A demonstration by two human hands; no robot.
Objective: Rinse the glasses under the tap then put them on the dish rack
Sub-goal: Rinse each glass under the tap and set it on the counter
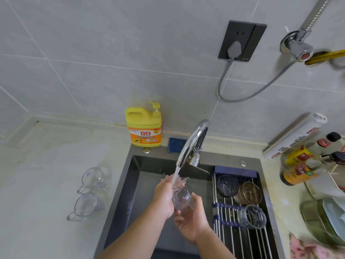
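Ribbed glass (183, 200) sits at centre frame over the sink (141, 186), tilted, with its mouth end up toward the tap (194, 139). The water stream (176, 171) hits the mouth end and splashes off.

Left grip (163, 195) is wrapped round the upper part near the rim. Right grip (190, 221) cups the base from below, fingers curled round it. Both are clenched on the glass and both are wet.

Dish rack (248, 243) spans the sink at right of centre. It holds a dark glass (228, 186) and an amber glass (250, 192) at the top, and a clear glass (252, 216) below them. Two handled mugs (88, 193) stand on the desk at left of frame, probably waiting their turn.

Step in hand is the rinse. To do it well:
- Bring the mouth square under the stream so water fills and flushes the inside, not only the rim.
- Turn the glass between the grips so the ribs get washed all round.
- The wet surface is likely slippery, so keep the base supported throughout.
- Tip the water out over the sink before moving right.
- The bare rods at lower right look like the best landing spot, apart from the clear glass.
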